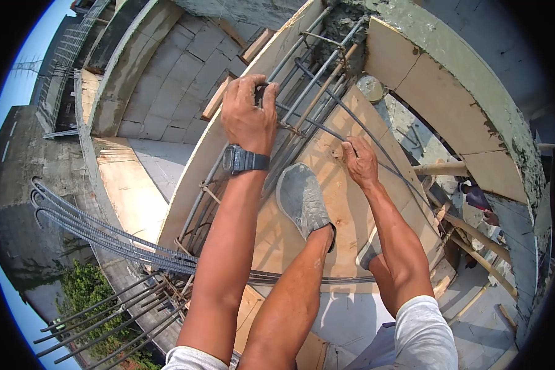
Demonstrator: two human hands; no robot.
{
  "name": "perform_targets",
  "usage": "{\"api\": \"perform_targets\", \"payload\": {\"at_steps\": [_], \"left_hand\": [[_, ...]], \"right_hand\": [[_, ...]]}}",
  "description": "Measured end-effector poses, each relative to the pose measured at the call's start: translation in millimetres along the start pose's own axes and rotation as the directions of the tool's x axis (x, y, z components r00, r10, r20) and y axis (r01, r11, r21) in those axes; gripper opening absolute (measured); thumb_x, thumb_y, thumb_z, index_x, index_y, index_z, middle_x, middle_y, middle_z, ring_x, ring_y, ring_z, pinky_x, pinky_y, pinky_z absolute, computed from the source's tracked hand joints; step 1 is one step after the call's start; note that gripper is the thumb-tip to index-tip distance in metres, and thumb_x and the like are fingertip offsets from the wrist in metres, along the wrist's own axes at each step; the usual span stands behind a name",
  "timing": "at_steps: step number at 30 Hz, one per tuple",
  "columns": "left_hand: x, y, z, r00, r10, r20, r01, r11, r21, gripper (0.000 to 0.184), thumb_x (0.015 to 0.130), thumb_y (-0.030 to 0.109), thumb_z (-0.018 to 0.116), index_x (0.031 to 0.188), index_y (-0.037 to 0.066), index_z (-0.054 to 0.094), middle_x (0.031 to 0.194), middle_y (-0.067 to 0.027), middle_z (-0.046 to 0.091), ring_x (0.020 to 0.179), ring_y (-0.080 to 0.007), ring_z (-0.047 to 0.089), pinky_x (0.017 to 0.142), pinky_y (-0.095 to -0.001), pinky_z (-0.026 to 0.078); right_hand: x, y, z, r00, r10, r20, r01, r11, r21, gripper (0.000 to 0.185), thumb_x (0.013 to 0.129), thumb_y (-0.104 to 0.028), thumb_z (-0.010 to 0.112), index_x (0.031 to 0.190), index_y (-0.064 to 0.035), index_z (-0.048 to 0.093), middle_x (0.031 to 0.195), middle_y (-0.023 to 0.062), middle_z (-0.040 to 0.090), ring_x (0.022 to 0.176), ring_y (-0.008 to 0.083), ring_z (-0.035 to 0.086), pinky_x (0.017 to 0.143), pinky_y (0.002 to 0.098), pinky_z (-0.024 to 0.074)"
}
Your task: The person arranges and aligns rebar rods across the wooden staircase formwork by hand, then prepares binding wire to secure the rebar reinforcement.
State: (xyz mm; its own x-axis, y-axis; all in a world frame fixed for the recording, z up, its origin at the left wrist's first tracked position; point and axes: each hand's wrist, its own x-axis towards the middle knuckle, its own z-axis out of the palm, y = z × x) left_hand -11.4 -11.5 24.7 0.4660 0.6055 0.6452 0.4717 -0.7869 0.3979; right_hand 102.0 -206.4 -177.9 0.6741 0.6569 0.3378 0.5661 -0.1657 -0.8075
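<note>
My left hand (pixel 251 111), with a dark watch (pixel 245 160) on its wrist, is closed around a small dark object (pixel 262 94) beside the top edge of a plywood form board (pixel 198 179). Steel bars tied into a cage (pixel 314 77) run just to the right of it. My right hand (pixel 360 161) is closed, thumb and fingers pinching the end of a thin dark bar (pixel 320 126) that slants up left into the cage. Below this hand lies a plywood floor panel (pixel 333 203).
My grey shoe (pixel 304 200) rests on the plywood. Bent rebar (pixel 114 237) and protruding bars (pixel 114 320) stick out at the lower left. A curved wet concrete edge (pixel 468 68) stands at the right. Through a gap beneath, a person (pixel 476 197) is partly visible near wooden props (pixel 481 237).
</note>
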Motion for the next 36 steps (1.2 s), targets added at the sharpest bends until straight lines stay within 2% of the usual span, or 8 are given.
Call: {"api": "perform_targets", "payload": {"at_steps": [5, 8, 10, 17, 20, 26, 28, 36], "left_hand": [[-1.5, -7.4, 1.2, 1.0, 0.008, -0.03, -0.01, 0.997, -0.073, 0.013, 0.084, 0.008, 0.076, 0.097, 0.005, 0.073, 0.099, -0.0097, 0.074, 0.085, -0.0228, 0.072, 0.077, -0.0333, 0.057], [-0.8, -10.4, 2.1, 1.0, 0.012, -0.01, -0.012, 0.996, -0.084, 0.015, 0.085, 0.004, 0.073, 0.1, 0.006, 0.074, 0.104, -0.0102, 0.075, 0.09, -0.024, 0.073, 0.082, -0.0334, 0.058], [-1.1, -9.9, 1.6, 0.997, 0.079, 0.008, -0.078, 0.996, -0.045, 0.017, 0.085, 0.002, 0.072, 0.102, 0.007, 0.075, 0.107, -0.0102, 0.075, 0.092, -0.0249, 0.073, 0.084, -0.0334, 0.057], [2.3, -7.5, 3.2, 0.992, 0.115, 0.052, -0.115, 0.993, -0.012, 0.019, 0.085, 0.001, 0.071, 0.101, 0.009, 0.076, 0.107, -0.0093, 0.076, 0.099, -0.0246, 0.072, 0.087, -0.0331, 0.057], [0.7, -6.7, 2.6, 0.995, 0.07, 0.07, -0.067, 0.997, -0.047, 0.019, 0.085, 0.0, 0.071, 0.101, 0.009, 0.076, 0.107, -0.009, 0.076, 0.1, -0.0236, 0.072, 0.088, -0.0331, 0.057], [0.4, -11.5, 4.2, 1.0, 0.005, 0.013, -0.003, 0.986, -0.164, 0.017, 0.085, -0.001, 0.072, 0.1, 0.006, 0.075, 0.103, -0.0096, 0.076, 0.095, -0.021, 0.073, 0.084, -0.0311, 0.058], [0.5, -11.5, 5.8, 0.999, 0.039, -0.028, -0.043, 0.99, -0.136, 0.017, 0.085, -0.001, 0.072, 0.1, 0.006, 0.075, 0.101, -0.0098, 0.076, 0.093, -0.0203, 0.073, 0.083, -0.0304, 0.058], [-0.7, -7.7, 1.1, 0.999, -0.023, -0.048, 0.013, 0.982, -0.19, 0.016, 0.087, -0.003, 0.068, 0.099, 0.005, 0.075, 0.101, -0.0089, 0.076, 0.093, -0.0195, 0.073, 0.083, -0.0301, 0.056]], "right_hand": [[5.6, -0.6, -9.9, 0.974, 0.079, 0.213, -0.109, 0.985, 0.13, 0.03, 0.102, -0.03, 0.059, 0.096, -0.0018, 0.064, 0.083, 0.0155, 0.064, 0.076, 0.0369, 0.062, 0.068, 0.0423, 0.0494], [2.4, 4.6, -4.7, 0.969, 0.049, 0.241, -0.08, 0.989, 0.123, 0.032, 0.102, -0.033, 0.059, 0.093, -0.003, 0.064, 0.079, 0.0157, 0.062, 0.073, 0.038, 0.061, 0.067, 0.0426, 0.0487], [-0.7, -0.2, -3.5, 0.968, 0.056, 0.245, -0.08, 0.993, 0.088, 0.032, 0.101, -0.034, 0.059, 0.091, -0.0035, 0.062, 0.078, 0.0156, 0.062, 0.073, 0.0385, 0.061, 0.065, 0.0434, 0.0486], [-4.6, 6.8, 6.0, 0.991, 0.003, 0.134, -0.007, 1.0, 0.031, 0.035, 0.102, -0.038, 0.058, 0.089, -0.0047, 0.059, 0.077, 0.0154, 0.061, 0.072, 0.04, 0.062, 0.061, 0.0455, 0.0486], [-10.9, -2.7, 14.5, 0.999, 0.01, -0.043, -0.01, 1.0, -0.011, 0.037, 0.102, -0.039, 0.057, 0.088, -0.0055, 0.058, 0.077, 0.0151, 0.062, 0.069, 0.0405, 0.061, 0.06, 0.0455, 0.0484], [-4.3, -0.4, 3.3, 0.99, 0.055, 0.127, -0.05, 0.998, -0.047, 0.041, 0.102, -0.044, 0.056, 0.084, -0.0062, 0.056, 0.074, 0.0145, 0.061, 0.068, 0.0417, 0.061, 0.058, 0.0473, 0.0475], [-1.3, 1.2, 7.6, 0.989, 0.055, 0.136, -0.047, 0.997, -0.059, 0.043, 0.102, -0.045, 0.055, 0.084, -0.0061, 0.055, 0.073, 0.0149, 0.061, 0.068, 0.0419, 0.061, 0.058, 0.0477, 0.0474], [-3.7, -1.7, 12.6, 0.988, 0.067, 0.142, -0.067, 0.998, 0.002, 0.046, 0.102, -0.047, 0.053, 0.083, -0.0053, 0.054, 0.072, 0.0167, 0.062, 0.07, 0.0435, 0.062, 0.06, 0.0483, 0.0478]]}}
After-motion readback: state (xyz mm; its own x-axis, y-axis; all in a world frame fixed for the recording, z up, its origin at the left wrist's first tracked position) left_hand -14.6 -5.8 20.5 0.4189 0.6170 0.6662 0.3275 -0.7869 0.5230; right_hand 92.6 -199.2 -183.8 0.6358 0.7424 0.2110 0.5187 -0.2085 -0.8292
